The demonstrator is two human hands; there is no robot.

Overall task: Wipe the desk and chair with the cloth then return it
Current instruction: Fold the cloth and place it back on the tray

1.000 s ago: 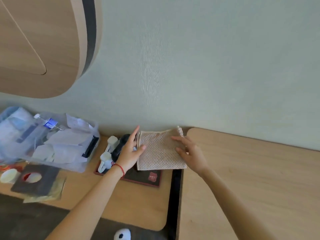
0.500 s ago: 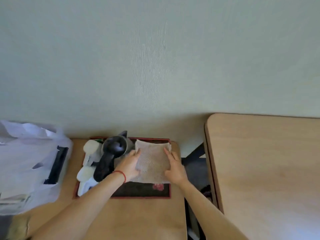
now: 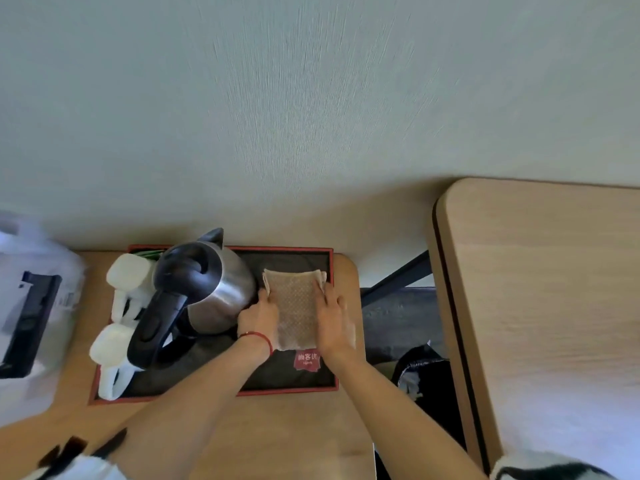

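Note:
A folded beige waffle-weave cloth (image 3: 297, 306) lies flat on the right part of a black tray with a red rim (image 3: 286, 390). My left hand (image 3: 259, 317), with a red string at the wrist, rests on the cloth's left edge. On its right edge my right hand (image 3: 331, 318) presses down with flat fingers. The tray sits on a small wooden side table (image 3: 277, 431) against the wall. The larger wooden desk (image 3: 540, 306) is to the right, apart from both hands.
A steel kettle with a black handle (image 3: 194, 289) stands on the tray just left of my left hand, with white wrapped cups (image 3: 124, 275) beside it. A white plastic bag (image 3: 31, 306) lies far left. A dark gap (image 3: 401, 317) separates the side table from the desk.
The cloth has come down from being held over the tray to lying flat on it, folded narrower. Both hands now press its side edges. The view has shifted closer over the tray.

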